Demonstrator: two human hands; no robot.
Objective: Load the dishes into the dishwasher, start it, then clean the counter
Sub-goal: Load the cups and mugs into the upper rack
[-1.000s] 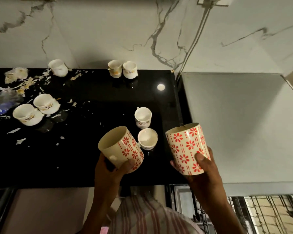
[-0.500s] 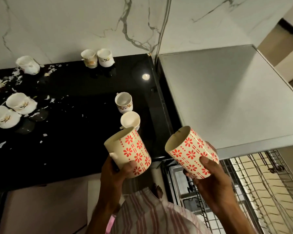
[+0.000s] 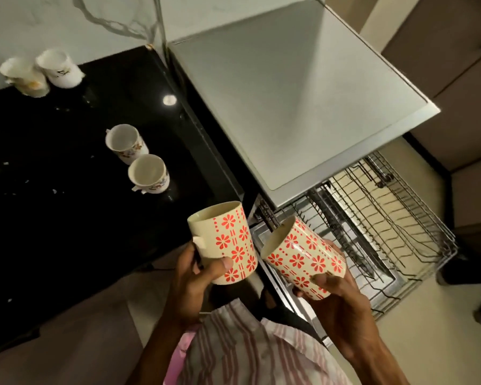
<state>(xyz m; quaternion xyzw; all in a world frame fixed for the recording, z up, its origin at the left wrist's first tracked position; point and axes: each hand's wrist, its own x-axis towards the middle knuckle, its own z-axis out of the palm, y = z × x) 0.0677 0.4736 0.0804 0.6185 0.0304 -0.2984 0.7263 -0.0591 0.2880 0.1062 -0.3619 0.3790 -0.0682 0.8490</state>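
Left hand [image 3: 190, 276] gripped the left mug [image 3: 223, 245] upright, thumb on its front. Right hand [image 3: 335, 293] curled round the right mug [image 3: 303, 259], tilted left, over the rack's [image 3: 395, 218] near edge. Rack pulled out under the dishwasher top [image 3: 303, 93]. Two cups [image 3: 138, 159] sat further back on the counter [image 3: 53, 190].

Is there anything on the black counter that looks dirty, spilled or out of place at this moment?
Yes. Small white scraps lie scattered on the black counter at its left side, like spilled food. One small cup by the wall carries a yellowish stain. The two small cups near the dishwasher stand upright and look normal.
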